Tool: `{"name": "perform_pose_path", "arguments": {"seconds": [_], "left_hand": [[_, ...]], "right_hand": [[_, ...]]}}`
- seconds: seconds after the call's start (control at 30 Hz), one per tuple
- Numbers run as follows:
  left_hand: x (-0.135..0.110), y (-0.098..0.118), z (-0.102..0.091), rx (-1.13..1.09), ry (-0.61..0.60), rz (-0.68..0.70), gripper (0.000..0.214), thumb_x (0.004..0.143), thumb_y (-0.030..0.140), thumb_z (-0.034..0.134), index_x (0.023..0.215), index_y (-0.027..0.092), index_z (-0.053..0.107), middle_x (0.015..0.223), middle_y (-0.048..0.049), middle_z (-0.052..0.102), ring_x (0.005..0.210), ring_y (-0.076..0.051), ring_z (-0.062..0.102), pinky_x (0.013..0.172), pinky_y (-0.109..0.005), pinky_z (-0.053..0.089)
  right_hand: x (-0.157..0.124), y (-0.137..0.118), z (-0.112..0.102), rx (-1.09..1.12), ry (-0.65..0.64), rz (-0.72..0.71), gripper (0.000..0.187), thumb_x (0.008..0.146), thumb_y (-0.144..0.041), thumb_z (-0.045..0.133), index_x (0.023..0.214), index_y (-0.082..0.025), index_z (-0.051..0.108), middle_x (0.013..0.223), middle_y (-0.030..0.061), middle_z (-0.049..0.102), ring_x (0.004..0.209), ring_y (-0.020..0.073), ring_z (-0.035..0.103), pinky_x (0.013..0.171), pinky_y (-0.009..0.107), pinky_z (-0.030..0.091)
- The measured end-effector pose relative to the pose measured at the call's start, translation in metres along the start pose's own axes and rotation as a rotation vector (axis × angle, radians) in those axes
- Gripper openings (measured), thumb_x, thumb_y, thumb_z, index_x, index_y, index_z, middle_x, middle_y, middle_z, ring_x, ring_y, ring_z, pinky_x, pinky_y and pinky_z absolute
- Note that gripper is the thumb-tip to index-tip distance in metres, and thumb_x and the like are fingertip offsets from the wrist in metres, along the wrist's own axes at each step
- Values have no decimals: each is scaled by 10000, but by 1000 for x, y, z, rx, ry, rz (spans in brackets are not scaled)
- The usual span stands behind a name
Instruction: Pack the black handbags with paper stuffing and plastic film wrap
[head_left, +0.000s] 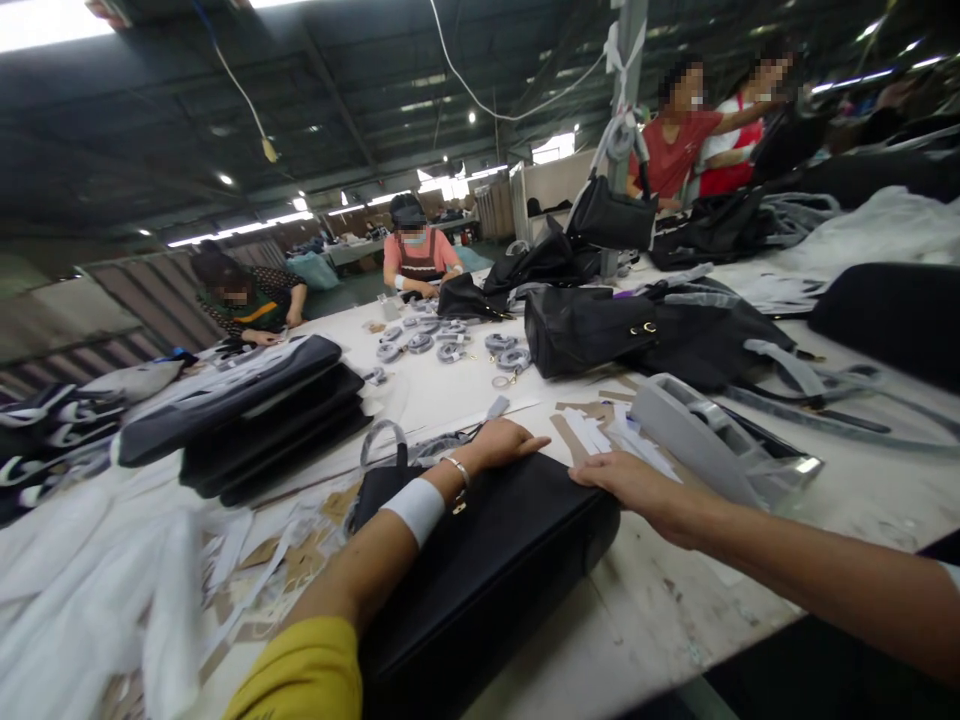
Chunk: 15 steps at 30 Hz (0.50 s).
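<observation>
A black handbag lies on its side on the table right in front of me, with small gold-coloured hardware on its upper face. Across the bag reaches my left hand, lying at its far edge with one digit stretched to the right; its other fingers are mostly hidden, and the hand looks closed on that edge. My right hand pinches the far right corner of the same bag, fingers pressed together. A wrapped strap handle rises beyond the bag's left end.
Left stands a stack of black bags, near white plastic wrapping and paper scraps. A grey tape dispenser sits right of the bag. Wrapped straps and another black bag lie farther back. Several co-workers work beyond.
</observation>
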<state>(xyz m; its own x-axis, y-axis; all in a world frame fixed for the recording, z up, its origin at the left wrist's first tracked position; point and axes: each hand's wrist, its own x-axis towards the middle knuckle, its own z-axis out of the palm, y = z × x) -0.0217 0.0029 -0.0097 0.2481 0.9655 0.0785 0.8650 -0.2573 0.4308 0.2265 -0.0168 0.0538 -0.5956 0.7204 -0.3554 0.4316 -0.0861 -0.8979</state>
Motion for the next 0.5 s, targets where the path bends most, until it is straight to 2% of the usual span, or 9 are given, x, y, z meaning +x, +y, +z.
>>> {"name": "perform_pose_path", "arguments": {"seconds": [0.1, 0.2, 0.27, 0.37, 0.5], "left_hand": [[-1, 0, 14, 12, 31, 4, 624, 916, 646, 402, 535, 178, 561, 562, -20, 582, 565, -144, 502, 609, -276, 318], [-4, -6, 21, -8, 92, -25, 628, 916, 637, 407, 498, 182, 520, 499, -7, 522, 513, -134, 440, 588, -281, 288], [-6, -12, 23, -32, 151, -63, 623, 899, 638, 440, 472, 186, 486, 470, 6, 483, 496, -129, 416, 584, -279, 287], [-10, -21, 23, -75, 301, -156, 629, 929, 615, 369, 468, 192, 429, 484, 14, 451, 497, -121, 399, 570, -271, 300], [-17, -28, 24, -120, 503, -275, 613, 968, 568, 236, 513, 200, 420, 516, 12, 454, 515, -123, 429, 553, -257, 348]], "right_hand": [[-6, 5, 3, 84, -24, -39, 352, 843, -501, 546, 883, -185, 694, 933, 41, 709, 946, 240, 591, 858, 368, 431], [-11, 15, 7, 241, -114, -145, 532, 897, -617, 437, 1144, -207, 671, 1199, 65, 675, 1169, 261, 556, 1048, 402, 379], [-12, 24, 8, 176, -162, -260, 621, 856, -661, 501, 1265, -208, 617, 1308, 86, 624, 1251, 286, 514, 1104, 414, 337], [-11, 42, 7, -13, -173, -360, 713, 773, -655, 634, 1297, -173, 605, 1316, 128, 621, 1250, 343, 515, 1101, 448, 345], [-3, 59, 2, 24, -247, -389, 634, 785, -587, 659, 1279, -192, 622, 1239, 92, 672, 1119, 328, 607, 984, 415, 456]]}}
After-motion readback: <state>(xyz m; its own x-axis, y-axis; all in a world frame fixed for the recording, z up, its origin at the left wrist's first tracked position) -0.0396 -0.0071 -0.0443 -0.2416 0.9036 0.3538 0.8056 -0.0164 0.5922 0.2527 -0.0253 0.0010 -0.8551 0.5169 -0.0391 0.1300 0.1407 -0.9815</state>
